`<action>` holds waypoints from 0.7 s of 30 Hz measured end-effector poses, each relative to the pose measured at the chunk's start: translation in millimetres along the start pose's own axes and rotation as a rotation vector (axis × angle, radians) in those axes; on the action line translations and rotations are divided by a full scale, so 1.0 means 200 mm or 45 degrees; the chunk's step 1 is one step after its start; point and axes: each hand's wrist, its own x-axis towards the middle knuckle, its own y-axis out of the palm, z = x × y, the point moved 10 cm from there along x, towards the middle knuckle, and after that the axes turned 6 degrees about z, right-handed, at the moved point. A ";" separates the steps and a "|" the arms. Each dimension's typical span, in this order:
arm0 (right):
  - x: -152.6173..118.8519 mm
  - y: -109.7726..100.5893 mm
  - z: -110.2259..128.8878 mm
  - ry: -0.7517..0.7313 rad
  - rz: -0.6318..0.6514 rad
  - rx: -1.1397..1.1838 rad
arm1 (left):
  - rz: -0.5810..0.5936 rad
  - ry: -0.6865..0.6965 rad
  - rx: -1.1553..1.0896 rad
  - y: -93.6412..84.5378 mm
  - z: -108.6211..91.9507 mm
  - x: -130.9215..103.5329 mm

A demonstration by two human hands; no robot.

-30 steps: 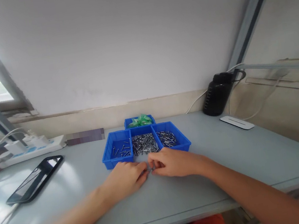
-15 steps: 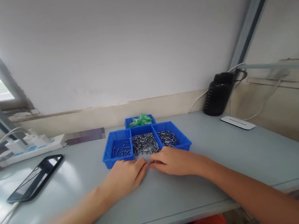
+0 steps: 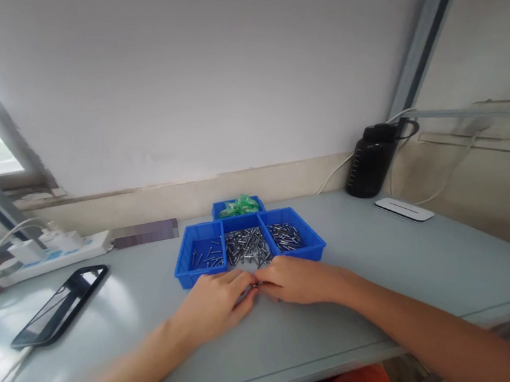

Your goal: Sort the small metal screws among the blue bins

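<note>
My left hand [image 3: 222, 299] and my right hand [image 3: 295, 281] meet fingertip to fingertip just in front of the blue bins, low over the table. Both are closed in a pinch. A tiny glint shows between the fingertips, too small to name. Behind them, the middle blue bin [image 3: 241, 222] holds many thin metal pieces [image 3: 247, 244] that look like screws. The right blue bin [image 3: 312, 240] holds a pile of similar shiny pieces [image 3: 285, 237]. In the left blue bin [image 3: 190, 255] only a scattering of screw-like pieces [image 3: 211, 252] lies.
Behind the middle bin, another blue bin [image 3: 215, 211] contains a green plastic bag [image 3: 240, 206]. On the left lie a phone [image 3: 61, 307] and a white power strip [image 3: 56, 255] with cables. A black bottle [image 3: 368, 161] and a flat white device [image 3: 404, 209] are at right.
My fingertips have come together and dipped slightly toward me. The right hand has shifted a little lower, showing more of the middle bin's front. The bins stay put.
</note>
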 end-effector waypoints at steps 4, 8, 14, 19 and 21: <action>-0.01 -0.01 -0.02 0.022 -0.024 -0.009 | 0.031 -0.009 0.007 0.01 0.01 0.01; -0.02 -0.04 -0.05 0.060 -0.079 0.067 | 0.103 -0.080 0.050 0.03 0.04 0.01; -0.03 -0.05 -0.04 0.039 -0.092 0.215 | 0.182 -0.134 0.075 0.07 0.06 0.01; -0.03 -0.07 -0.01 0.020 -0.118 0.235 | 0.206 -0.125 0.075 0.09 0.06 0.01; -0.03 -0.08 -0.01 0.025 -0.130 0.210 | 0.197 -0.114 0.070 0.09 0.06 0.01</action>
